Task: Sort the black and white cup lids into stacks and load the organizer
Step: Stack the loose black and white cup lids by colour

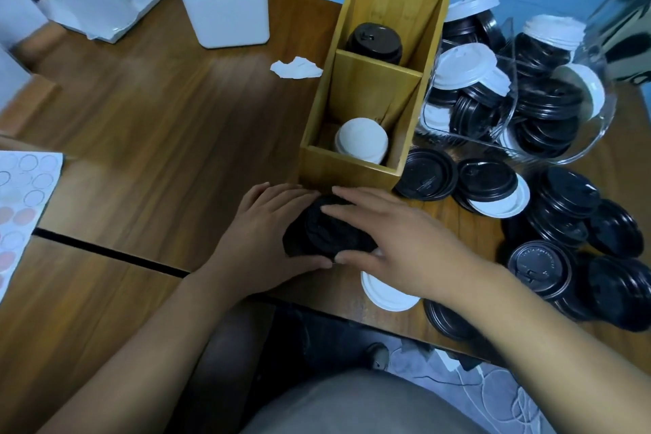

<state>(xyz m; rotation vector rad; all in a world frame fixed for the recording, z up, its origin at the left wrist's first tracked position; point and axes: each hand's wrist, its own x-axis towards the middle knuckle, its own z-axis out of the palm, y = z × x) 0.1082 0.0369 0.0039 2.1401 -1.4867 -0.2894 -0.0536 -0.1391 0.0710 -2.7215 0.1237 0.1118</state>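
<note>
Left hand (260,232), right hand (398,243), fingers cupping black lids (327,232), organizer (352,171) with white stack (361,141), black stack (375,42)

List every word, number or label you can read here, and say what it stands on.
Nothing can be read.
Black lid near the right edge: raised lettering in an arc, too blurred to read.
Sticker sheet: plain circles, no words.
Black stack held between left hand and right hand: no text shows.
Organizer: no text.
</note>
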